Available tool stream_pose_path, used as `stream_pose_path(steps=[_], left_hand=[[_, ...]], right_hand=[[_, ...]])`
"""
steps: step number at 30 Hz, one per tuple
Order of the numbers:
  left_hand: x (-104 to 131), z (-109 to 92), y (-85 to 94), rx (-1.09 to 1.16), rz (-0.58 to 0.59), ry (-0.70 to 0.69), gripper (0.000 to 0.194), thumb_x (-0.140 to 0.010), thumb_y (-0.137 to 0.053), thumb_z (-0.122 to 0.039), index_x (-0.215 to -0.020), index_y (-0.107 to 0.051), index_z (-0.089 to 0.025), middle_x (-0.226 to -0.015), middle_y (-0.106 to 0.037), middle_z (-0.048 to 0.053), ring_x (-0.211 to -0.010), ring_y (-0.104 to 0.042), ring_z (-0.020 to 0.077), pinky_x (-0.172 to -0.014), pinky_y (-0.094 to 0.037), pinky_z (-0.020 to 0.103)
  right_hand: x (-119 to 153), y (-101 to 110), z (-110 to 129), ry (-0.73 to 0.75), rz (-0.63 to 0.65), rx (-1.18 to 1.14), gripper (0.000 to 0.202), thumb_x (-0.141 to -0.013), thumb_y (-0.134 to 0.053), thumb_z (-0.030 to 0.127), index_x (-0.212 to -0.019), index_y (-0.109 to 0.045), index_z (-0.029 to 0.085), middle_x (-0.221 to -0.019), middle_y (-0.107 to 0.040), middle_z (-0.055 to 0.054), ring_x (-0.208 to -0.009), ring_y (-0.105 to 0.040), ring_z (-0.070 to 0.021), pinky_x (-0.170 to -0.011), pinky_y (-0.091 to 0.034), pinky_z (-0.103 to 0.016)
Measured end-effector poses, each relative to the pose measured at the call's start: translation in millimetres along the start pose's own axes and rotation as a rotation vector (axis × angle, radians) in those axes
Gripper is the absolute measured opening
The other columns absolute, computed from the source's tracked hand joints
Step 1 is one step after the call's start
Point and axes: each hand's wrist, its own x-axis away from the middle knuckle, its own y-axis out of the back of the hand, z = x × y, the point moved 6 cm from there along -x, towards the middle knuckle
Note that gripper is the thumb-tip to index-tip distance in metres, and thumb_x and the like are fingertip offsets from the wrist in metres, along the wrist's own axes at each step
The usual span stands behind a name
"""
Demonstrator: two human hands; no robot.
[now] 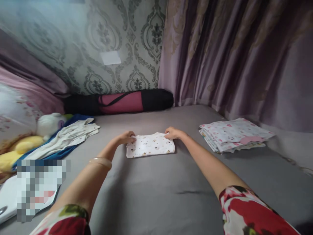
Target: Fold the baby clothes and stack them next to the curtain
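A white garment (pixel 152 145) with a small brown and yellow print lies folded into a flat rectangle on the grey bed sheet (pixel 156 192). At its far left corner, my left hand (pixel 126 137) pinches the fabric between thumb and fingers. My right hand (pixel 174 133) grips the far right corner the same way. The upper edge between the hands looks slightly uneven, while the near edge rests on the sheet. A pale bangle (pixel 100 162) circles my left wrist.
To the right sits a stack of folded printed cloths (pixel 236 132). On the left are a loose cream garment (pixel 70 133) over blue fabric, plush toys (pixel 26 145) and a partly blurred white item (pixel 9 195). A black and maroon long bag (pixel 121 101) lies along the wall.
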Motion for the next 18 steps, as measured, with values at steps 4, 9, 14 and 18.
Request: stream_pose_path(steps=[4,9,14,18], left_hand=[[19,-7,9.1,0.203,-0.020,-0.023,0.033,-0.058,-0.065,-0.041,-0.081,-0.057,-0.019,-0.070,-0.063,0.000,-0.074,-0.061,0.0213,-0.064,-0.045,0.028],[47,-28,39.7,0.414,-0.025,-0.241,0.034,-0.067,-0.067,-0.042,-0.090,-0.057,-0.019,-0.076,-0.066,0.000,-0.072,-0.063,0.0174,-0.069,-0.049,0.029],[73,-50,77.3,0.288,-0.326,-0.501,0.031,-0.077,-0.063,-0.039,-0.101,-0.061,-0.019,-0.095,-0.069,0.004,-0.081,-0.063,0.0161,-0.077,-0.051,0.031],[107,-55,51.2,-0.135,-0.520,-0.603,0.022,-0.088,-0.050,-0.026,-0.104,-0.064,-0.020,-0.097,-0.070,0.005,-0.084,-0.062,0.0168,-0.080,-0.049,0.032]], right_hand=[[8,10,-4,0.071,-0.020,-0.067,0.029,-0.080,-0.061,0.029,-0.105,-0.070,0.016,-0.102,-0.070,-0.006,-0.087,-0.063,-0.0169,-0.068,-0.044,-0.021],[32,43,-2,0.275,-0.073,-0.353,0.027,-0.076,-0.061,0.031,-0.095,-0.069,0.012,-0.083,-0.069,-0.002,-0.075,-0.059,-0.0141,-0.065,-0.043,-0.022],[62,80,8,0.435,-0.342,-0.345,0.023,-0.079,-0.054,0.023,-0.096,-0.067,0.015,-0.086,-0.068,-0.001,-0.077,-0.058,-0.0152,-0.072,-0.043,-0.025],[100,51,18,0.529,-0.609,-0.006,0.028,-0.078,-0.045,0.005,-0.095,-0.064,0.016,-0.094,-0.066,-0.007,-0.090,-0.056,-0.0196,-0.084,-0.041,-0.031]])
